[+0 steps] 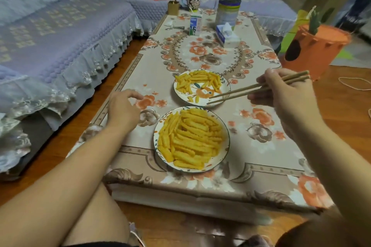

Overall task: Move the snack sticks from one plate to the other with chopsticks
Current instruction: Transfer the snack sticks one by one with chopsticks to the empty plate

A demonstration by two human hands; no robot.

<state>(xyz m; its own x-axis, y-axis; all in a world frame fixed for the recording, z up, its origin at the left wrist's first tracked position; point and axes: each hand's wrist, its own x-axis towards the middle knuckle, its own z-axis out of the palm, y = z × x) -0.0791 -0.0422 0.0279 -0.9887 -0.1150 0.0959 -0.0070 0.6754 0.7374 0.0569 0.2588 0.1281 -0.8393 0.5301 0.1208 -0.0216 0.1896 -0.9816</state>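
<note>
Two patterned plates stand on the low table. The near plate [158, 154] is heaped with yellow snack sticks [190, 138]. The far plate [224, 94] holds fewer snack sticks [197, 81], mostly on its far half. My right hand [285, 96] grips a pair of wooden chopsticks [251, 89]. Their tips hover over the far plate's near right rim with nothing between them. My left hand [122, 108] rests on the tablecloth left of the plates, fingers loosely curled, holding nothing.
A floral cloth covers the table [200, 56]. At its far end stand a tissue box [226, 35], a milk carton [195, 24], a tall tin [227, 11], a mug [192, 1] and a small gold box [173, 7]. A sofa [60, 36] runs along the left; an orange carrot-shaped toy [313, 48] sits right.
</note>
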